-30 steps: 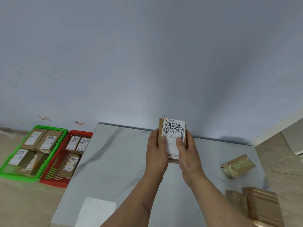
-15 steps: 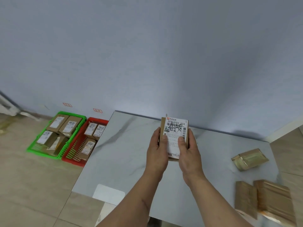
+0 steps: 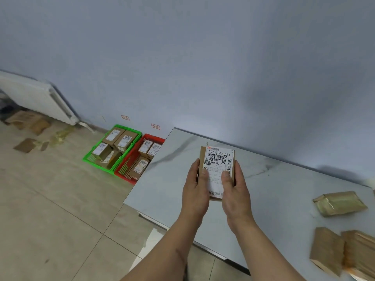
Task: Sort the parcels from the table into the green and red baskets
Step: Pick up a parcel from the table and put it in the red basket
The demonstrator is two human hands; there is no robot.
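The labelled parcel (image 3: 217,171), a small brown carton with a white shipping label full of print and black scribble, is held up above the marble table (image 3: 172,179), label facing the camera. The left hand (image 3: 195,191) grasps its left edge, thumb curled on the label face; the right hand (image 3: 235,191) grasps the right edge in the same way. Both hands are closed around the carton.

Under the hands the tabletop is bare up to its left edge and its near edge. The far edge of the table touches the blue wall (image 3: 203,67).

At 3 o'clock from the held carton, near the table's right end, one brown padded envelope (image 3: 339,205) lies flat. At 4 o'clock two more brown envelopes (image 3: 343,252) lie side by side, touching.

At 10 o'clock, on the tiled floor (image 3: 50,220) against the wall, the red basket (image 3: 129,169) stands just beside the table's left edge, with about four labelled cartons inside. The green basket (image 3: 95,157) touches its left side and holds four labelled cartons. Farther at 9 o'clock, a white radiator (image 3: 38,98) hangs on the wall, with brown packaging scraps (image 3: 26,145) on the floor below.
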